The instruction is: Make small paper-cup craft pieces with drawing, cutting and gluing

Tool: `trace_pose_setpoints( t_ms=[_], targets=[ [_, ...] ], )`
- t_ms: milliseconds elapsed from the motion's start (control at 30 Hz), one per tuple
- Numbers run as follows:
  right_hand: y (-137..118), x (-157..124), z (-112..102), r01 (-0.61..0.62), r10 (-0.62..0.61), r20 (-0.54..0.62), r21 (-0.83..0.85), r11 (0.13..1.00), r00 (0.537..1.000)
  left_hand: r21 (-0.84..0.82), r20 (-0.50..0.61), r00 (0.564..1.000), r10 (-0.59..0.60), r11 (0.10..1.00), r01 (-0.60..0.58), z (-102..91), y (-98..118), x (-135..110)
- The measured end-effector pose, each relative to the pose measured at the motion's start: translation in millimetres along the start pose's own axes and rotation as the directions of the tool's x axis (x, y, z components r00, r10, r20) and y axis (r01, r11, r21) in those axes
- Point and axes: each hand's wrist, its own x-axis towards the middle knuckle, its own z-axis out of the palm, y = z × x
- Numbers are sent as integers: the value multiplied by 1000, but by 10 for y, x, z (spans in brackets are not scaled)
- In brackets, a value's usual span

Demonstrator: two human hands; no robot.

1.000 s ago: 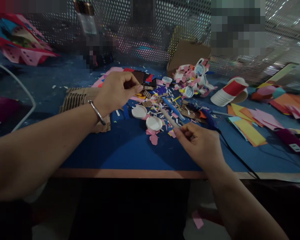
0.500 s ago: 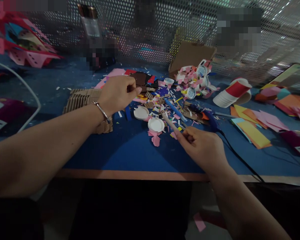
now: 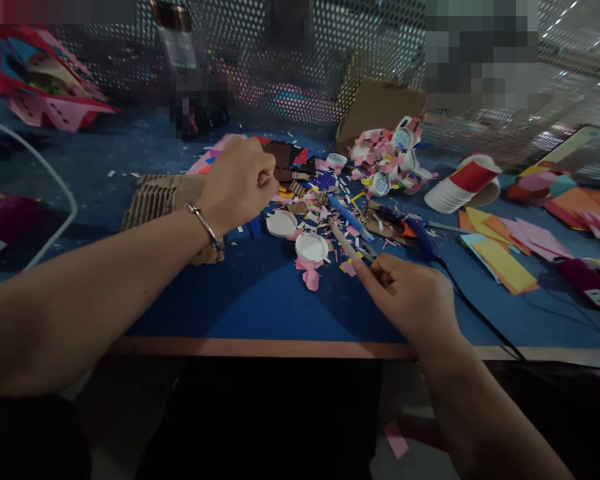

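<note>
My left hand [image 3: 243,177] is curled into a fist above the scrap pile, next to the corrugated cardboard [image 3: 165,190]. What its fingers hold, if anything, is hidden. At the front right, my right hand [image 3: 413,290] closes around a long thin pale tool [image 3: 345,241] that points up and left into the scraps; its exact kind is unclear. Two white round lids, one [image 3: 281,224] behind the other [image 3: 311,247], lie between my hands, with pink paper [image 3: 309,275] under the nearer one. A blue pen-like stick [image 3: 351,219] lies just beyond the pale tool.
A blue glue gun [image 3: 423,241] with a black cord lies to the right. Stacked paper cups [image 3: 463,183], coloured paper sheets [image 3: 505,263] and a pile of paper-covered lids [image 3: 393,157] stand further back. A perforated metal screen [image 3: 310,80] rises behind the blue table [image 3: 260,303].
My left thumb has drawn in, so the hand looks more tightly curled and turned slightly upward. The pale tool has shifted a little to the right; the view has moved slightly.
</note>
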Motion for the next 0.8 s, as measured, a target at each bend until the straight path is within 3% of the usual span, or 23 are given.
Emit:
trace_pose_setpoints(
  t_ms=[167, 300, 433, 633, 800],
  targets=[
    [40, 6, -22, 8, -6, -27, 56, 998, 1000, -22, 57, 993, -104, 994, 106, -79, 53, -15],
    [81, 19, -68, 56, -46, -70, 142, 988, 996, -77, 148, 986, -78, 993, 90, -62, 32, -35],
    [56, 111, -171, 192, -172, -109, 206, 960, 979, -129, 142, 988, -68, 988, 86, 5, -24, -54],
    [-73, 533, -319, 306, -315, -10, 267, 914, 949, -81, 233, 966, -113, 987, 135, 36, -32, -73],
    [-166, 900, -212, 322, -344, 43, 256, 911, 938, -48, 257, 959, -121, 989, 138, -26, 7, -57]
  ],
)
